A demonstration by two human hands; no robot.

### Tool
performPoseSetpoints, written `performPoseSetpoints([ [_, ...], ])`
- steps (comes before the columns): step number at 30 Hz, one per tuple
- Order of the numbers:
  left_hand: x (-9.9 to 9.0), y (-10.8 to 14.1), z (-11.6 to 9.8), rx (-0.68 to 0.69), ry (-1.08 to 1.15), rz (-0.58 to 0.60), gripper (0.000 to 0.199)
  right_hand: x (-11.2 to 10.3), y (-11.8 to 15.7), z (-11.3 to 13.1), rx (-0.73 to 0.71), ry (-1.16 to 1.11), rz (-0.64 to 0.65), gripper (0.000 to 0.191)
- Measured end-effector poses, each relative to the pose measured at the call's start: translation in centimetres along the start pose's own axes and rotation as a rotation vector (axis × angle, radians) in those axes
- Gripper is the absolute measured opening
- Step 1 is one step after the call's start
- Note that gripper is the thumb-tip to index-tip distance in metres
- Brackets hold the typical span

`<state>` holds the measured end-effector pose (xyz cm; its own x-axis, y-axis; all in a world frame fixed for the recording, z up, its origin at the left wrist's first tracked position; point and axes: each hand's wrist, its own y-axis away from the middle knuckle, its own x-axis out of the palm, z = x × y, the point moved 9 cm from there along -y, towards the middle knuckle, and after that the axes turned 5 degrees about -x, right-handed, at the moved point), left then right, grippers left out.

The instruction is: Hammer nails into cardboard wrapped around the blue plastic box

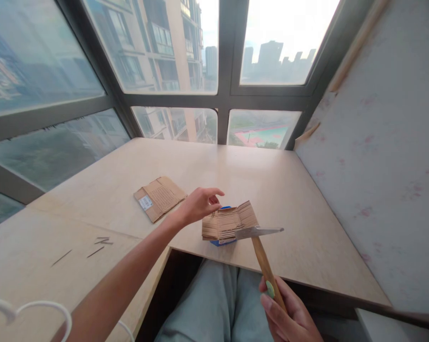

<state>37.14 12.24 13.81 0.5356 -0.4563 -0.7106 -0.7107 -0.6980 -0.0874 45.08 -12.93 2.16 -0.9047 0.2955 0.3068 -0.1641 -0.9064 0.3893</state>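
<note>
My right hand [289, 311] grips the wooden handle of a hammer [266, 263], near a green sticker. The hammer's metal head lies level at the right edge of a folded piece of corrugated cardboard [227, 222]; whether they touch I cannot tell. Under the cardboard shows a blue object [223, 243], mostly hidden. Over the cardboard's back left corner hovers my left hand [203, 205], thumb and index finger apart, with no object visible between them. Small dark nails [240, 225] lie on the cardboard, and a few thin dark pieces show just below my left hand.
A flat brown cardboard piece with a white label [160, 198] lies left of my left hand. Several long thin nails [102, 241] are scattered on the pale tabletop [271, 190] at left. White curved tubing [43, 304] is at lower left. Windows and a papered wall [378, 190] border the table.
</note>
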Motion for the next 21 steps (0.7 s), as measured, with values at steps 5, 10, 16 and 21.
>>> performPoseSetpoints([
  [5,1.0,0.2,0.1,0.038,0.003,0.037,0.034,0.1,-0.4,-0.8,0.006,-0.026,0.063,0.051],
  [10,1.7,-0.3,0.3,0.038,-0.130,0.086,0.033,0.2,-0.3,-0.5,-0.015,-0.081,-0.004,0.048],
  [16,1.7,-0.5,0.1,0.068,-0.204,0.120,0.034,0.5,-0.3,-0.6,0.014,-0.087,-0.018,0.048],
  [21,1.6,-0.5,0.5,0.074,-0.197,0.121,0.032,0.2,-0.4,-0.8,0.025,-0.092,-0.035,0.048],
])
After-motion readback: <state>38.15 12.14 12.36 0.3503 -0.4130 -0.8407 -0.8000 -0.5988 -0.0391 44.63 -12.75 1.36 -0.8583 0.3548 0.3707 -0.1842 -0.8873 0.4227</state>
